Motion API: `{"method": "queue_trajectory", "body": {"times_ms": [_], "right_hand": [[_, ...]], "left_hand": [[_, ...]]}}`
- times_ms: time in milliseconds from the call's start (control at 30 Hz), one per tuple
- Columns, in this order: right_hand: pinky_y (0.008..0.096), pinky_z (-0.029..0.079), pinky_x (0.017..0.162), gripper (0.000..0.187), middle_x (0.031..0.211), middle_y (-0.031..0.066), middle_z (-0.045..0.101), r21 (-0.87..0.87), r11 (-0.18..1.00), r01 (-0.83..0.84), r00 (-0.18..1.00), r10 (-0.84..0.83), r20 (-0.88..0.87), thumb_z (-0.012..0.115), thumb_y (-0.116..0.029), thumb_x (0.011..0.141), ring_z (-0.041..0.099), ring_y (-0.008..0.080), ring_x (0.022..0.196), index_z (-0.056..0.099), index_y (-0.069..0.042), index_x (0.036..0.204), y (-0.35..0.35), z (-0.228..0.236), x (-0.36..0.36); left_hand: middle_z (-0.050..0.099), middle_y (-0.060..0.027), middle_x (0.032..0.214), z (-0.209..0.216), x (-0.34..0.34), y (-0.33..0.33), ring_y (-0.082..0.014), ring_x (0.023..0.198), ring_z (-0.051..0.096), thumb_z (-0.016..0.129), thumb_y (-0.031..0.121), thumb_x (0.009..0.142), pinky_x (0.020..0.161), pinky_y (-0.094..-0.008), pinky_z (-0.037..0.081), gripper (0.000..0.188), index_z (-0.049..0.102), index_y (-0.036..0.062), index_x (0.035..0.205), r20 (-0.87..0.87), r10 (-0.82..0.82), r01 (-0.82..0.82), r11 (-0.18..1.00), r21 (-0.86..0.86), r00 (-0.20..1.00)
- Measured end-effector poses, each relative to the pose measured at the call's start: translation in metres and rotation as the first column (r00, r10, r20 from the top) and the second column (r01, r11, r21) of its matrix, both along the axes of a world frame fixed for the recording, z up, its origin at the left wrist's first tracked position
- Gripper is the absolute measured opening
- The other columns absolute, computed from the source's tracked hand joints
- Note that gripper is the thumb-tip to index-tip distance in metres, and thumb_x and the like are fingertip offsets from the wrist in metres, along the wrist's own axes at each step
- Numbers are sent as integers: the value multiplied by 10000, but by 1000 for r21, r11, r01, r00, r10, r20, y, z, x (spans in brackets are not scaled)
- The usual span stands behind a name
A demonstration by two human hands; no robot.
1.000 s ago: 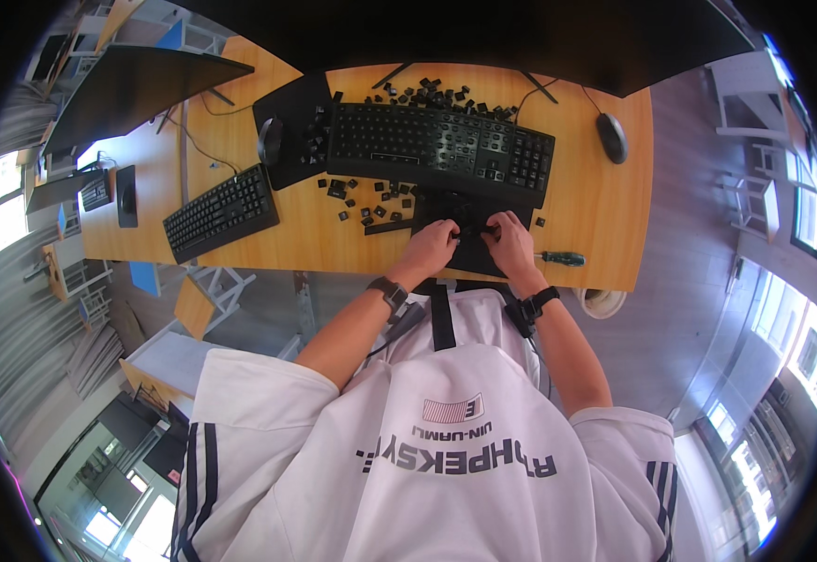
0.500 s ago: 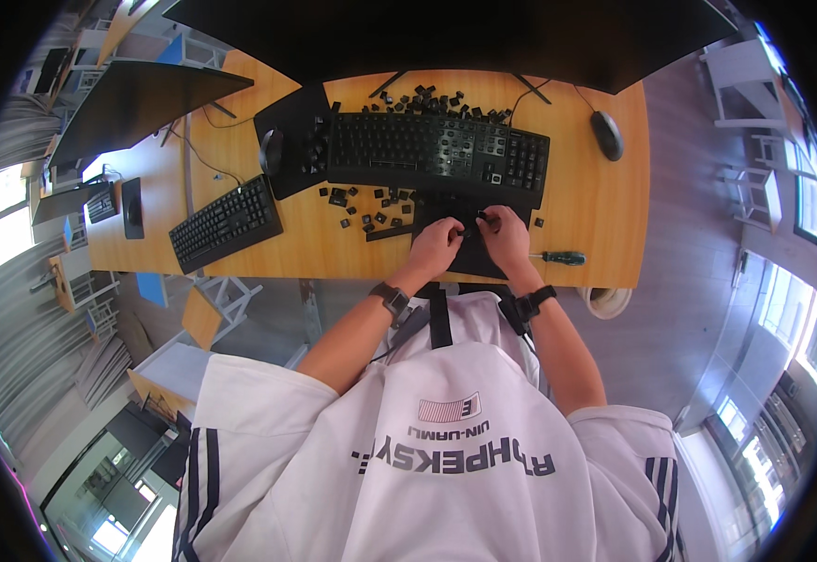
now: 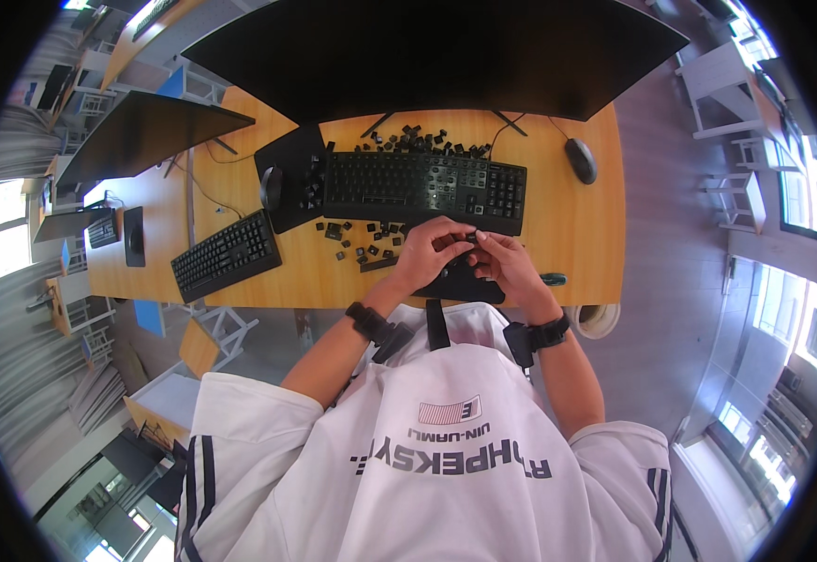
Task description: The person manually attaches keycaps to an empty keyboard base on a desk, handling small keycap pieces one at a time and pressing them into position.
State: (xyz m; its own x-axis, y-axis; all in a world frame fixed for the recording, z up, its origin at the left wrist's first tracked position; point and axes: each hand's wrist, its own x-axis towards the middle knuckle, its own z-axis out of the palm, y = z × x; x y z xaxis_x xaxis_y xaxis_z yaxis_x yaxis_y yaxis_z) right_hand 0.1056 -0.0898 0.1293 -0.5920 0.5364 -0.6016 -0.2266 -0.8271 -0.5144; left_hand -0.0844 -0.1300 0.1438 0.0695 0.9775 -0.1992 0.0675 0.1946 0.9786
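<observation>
My left hand (image 3: 427,255) and my right hand (image 3: 510,267) meet just in front of a large black keyboard (image 3: 376,178). Both are closed, fingertips pinched together around a small black piece (image 3: 471,238), perhaps a keycap; the fingers cover most of it. Below them lies a black mat (image 3: 465,288) at the desk's front edge. Part of the keyboard, right of its middle, has bare key sockets, while its left side and far-right block still carry keys. Loose black keycaps (image 3: 334,230) are scattered in front of it, with more keycaps (image 3: 416,140) heaped behind.
A dark-green screwdriver handle (image 3: 554,279) shows beside my right hand. A mouse (image 3: 581,161) sits at the desk's right, another mouse (image 3: 272,187) on a dark pad at left. A second keyboard (image 3: 226,255) lies at front left. A wide monitor (image 3: 437,56) spans the back.
My hands have drawn together, with the fingertips now meeting over the mat. The left hand has turned inward. The whole view has shifted, so the desk sits lower in the picture.
</observation>
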Motion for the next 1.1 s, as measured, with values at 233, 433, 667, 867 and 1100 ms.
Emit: {"method": "queue_trajectory", "body": {"times_ms": [233,433,667,867,1100], "right_hand": [[216,535,617,294,916,16,690,32,992,-118,988,114,106,566,-302,991,637,75,737,664,-29,1038,-3,-3,4],[209,529,627,266,880,21,694,122,962,-244,930,197,309,586,-264,979,617,64,723,674,-13,997,-12,-8,4],[203,512,627,279,784,42,693,189,935,-301,927,241,287,638,-268,952,627,81,672,702,-2,898,-8,9,-2],[206,502,637,283,776,51,703,288,900,-326,929,248,274,664,-269,936,619,78,668,714,7,898,-8,58,-8],[209,501,668,264,810,63,711,417,846,-333,923,203,326,668,-219,932,621,75,716,705,41,961,-16,95,-13]], "left_hand": [[652,-74,964,-9,-4,-3,-142,896,654,690,47,867,801,-260,528,186,666,-27,1036,-95,-50,49,999,-6,994],[660,-86,920,-16,-3,-12,-142,749,632,688,46,853,668,-261,504,194,671,-10,1038,-176,-115,126,991,53,978],[676,-105,938,19,-18,-15,-199,825,662,702,76,841,734,-289,515,209,681,-9,1030,-184,-164,150,985,-86,969],[683,-92,941,59,-26,-22,-169,821,664,718,93,839,723,-274,518,234,684,-4,1049,-180,-180,176,984,-38,967],[699,-81,889,92,-28,-33,-132,764,663,750,76,810,692,-255,521,227,699,19,1023,-105,-58,55,998,-23,993]]}}
